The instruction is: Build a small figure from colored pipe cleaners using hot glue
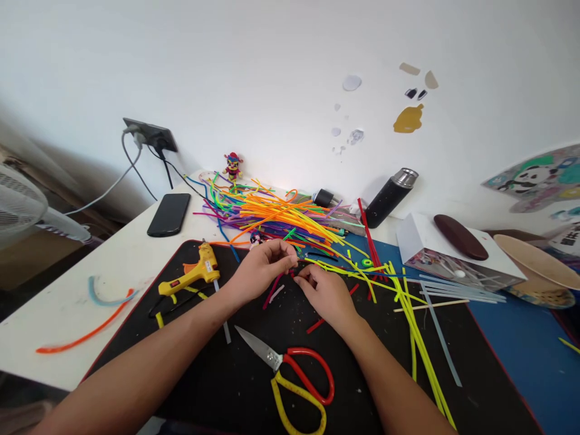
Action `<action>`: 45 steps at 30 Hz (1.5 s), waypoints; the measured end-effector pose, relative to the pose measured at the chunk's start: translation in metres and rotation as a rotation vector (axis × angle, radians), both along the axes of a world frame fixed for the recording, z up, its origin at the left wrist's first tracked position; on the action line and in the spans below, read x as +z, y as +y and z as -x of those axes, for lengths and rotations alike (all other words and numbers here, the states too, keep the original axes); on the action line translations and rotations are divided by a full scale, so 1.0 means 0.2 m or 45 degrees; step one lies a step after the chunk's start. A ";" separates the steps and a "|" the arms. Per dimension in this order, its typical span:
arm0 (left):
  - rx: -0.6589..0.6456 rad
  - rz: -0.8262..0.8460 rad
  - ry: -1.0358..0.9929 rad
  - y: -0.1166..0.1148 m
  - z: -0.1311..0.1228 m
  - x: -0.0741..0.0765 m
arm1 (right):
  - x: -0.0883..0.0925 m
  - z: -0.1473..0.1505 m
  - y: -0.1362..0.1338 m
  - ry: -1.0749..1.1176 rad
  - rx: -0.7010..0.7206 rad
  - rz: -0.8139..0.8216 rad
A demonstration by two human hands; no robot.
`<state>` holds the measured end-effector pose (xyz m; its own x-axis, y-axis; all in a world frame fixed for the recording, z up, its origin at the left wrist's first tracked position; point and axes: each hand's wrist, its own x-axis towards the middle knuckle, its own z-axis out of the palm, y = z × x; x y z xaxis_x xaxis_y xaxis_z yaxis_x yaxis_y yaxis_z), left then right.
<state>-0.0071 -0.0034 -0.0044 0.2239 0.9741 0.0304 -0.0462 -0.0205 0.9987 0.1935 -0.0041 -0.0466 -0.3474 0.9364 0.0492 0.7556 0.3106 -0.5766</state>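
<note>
Seen from the head camera, a person works with two bare hands at a white table against a white wall. The left hand and right hand meet with pinched fingertips over the far middle of a red-edged black mat, at a short crimson piece of pipe cleaner; the grip is too small to tell which hand holds it.

Just beyond lies a tangled heap of colored pipe cleaners, with a small toy figure behind it. Nearer on the mat rest a yellow glue gun, left, and scissors with red and yellow handles, their blades together. Yellow-green stems cross the right side, toward a blue mat.

A black smartphone lies at far left, below a dark socket panel with plugs; a white fan stands at the left edge. At far right, a black vacuum flask leans near a white box topped by a maroon case. A panda decal marks the wall beyond.
</note>
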 end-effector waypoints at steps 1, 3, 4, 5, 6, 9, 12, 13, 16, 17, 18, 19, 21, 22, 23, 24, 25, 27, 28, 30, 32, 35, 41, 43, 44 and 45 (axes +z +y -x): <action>0.005 0.004 0.004 0.00 0.00 0.00 | -0.01 -0.01 0.00 0.043 -0.006 0.001; 0.013 0.015 0.005 0.01 0.00 0.00 | -0.02 -0.02 0.01 0.148 -0.030 0.007; 0.015 0.023 0.001 0.01 0.00 0.00 | -0.03 -0.02 0.01 0.200 -0.048 0.012; 0.013 0.033 -0.004 0.01 0.01 0.00 | -0.03 -0.03 0.01 0.250 -0.068 0.019; 0.010 0.046 -0.008 0.01 0.01 0.00 | -0.04 -0.03 0.01 0.297 -0.085 0.030; -0.009 0.080 -0.019 0.01 0.00 -0.01 | -0.05 -0.04 0.00 0.428 -0.119 0.074; -0.045 0.078 0.008 0.00 0.00 -0.01 | -0.04 -0.04 -0.01 0.545 -0.121 0.113; -0.057 0.076 0.030 0.00 0.00 -0.01 | -0.03 -0.04 -0.01 0.578 -0.119 0.124; -0.075 0.088 0.092 0.01 -0.01 -0.02 | 0.01 -0.04 -0.02 0.649 -0.119 0.152; -0.073 0.096 0.103 0.01 -0.02 -0.03 | 0.03 -0.04 -0.03 0.671 -0.118 0.146; -0.071 0.105 0.111 0.01 -0.02 -0.03 | 0.04 -0.03 -0.03 0.675 -0.107 0.140; -0.071 0.113 0.120 0.01 -0.02 -0.03 | 0.05 -0.03 -0.03 0.669 -0.097 0.139; -0.078 0.128 0.136 0.01 -0.03 -0.04 | 0.06 -0.03 -0.04 0.655 -0.072 0.147; -0.085 0.133 0.145 0.01 -0.03 -0.04 | 0.07 -0.03 -0.04 0.650 -0.060 0.154; -0.091 0.134 0.152 0.01 -0.03 -0.04 | 0.06 -0.03 -0.04 0.648 -0.052 0.161; -0.099 0.133 0.158 0.00 -0.03 -0.05 | 0.06 -0.03 -0.05 0.651 -0.045 0.166; -0.107 0.127 0.160 0.00 -0.03 -0.05 | 0.06 -0.03 -0.05 0.659 -0.042 0.167; -0.125 0.115 0.161 -0.01 -0.03 -0.06 | 0.06 -0.03 -0.05 0.683 -0.045 0.163; -0.130 0.109 0.160 -0.01 -0.03 -0.06 | 0.07 -0.03 -0.05 0.689 -0.046 0.163; -0.131 0.103 0.159 -0.01 -0.04 -0.06 | 0.08 -0.03 -0.06 0.690 -0.042 0.161; -0.133 0.098 0.159 -0.02 -0.04 -0.06 | 0.09 -0.03 -0.06 0.680 -0.036 0.155; -0.144 0.085 0.160 -0.02 -0.04 -0.06 | 0.09 -0.03 -0.06 0.685 -0.038 0.140; -0.162 0.062 0.192 -0.03 -0.04 -0.05 | 0.09 -0.04 -0.05 0.714 -0.050 0.144; -0.126 0.018 0.251 -0.02 -0.03 -0.06 | 0.10 -0.05 -0.05 0.772 -0.072 0.161; -0.095 -0.024 0.302 -0.02 -0.03 -0.07 | 0.11 -0.06 -0.04 0.823 -0.096 0.177; -0.054 -0.075 0.366 -0.01 -0.03 -0.07 | 0.12 -0.07 -0.03 0.882 -0.122 0.187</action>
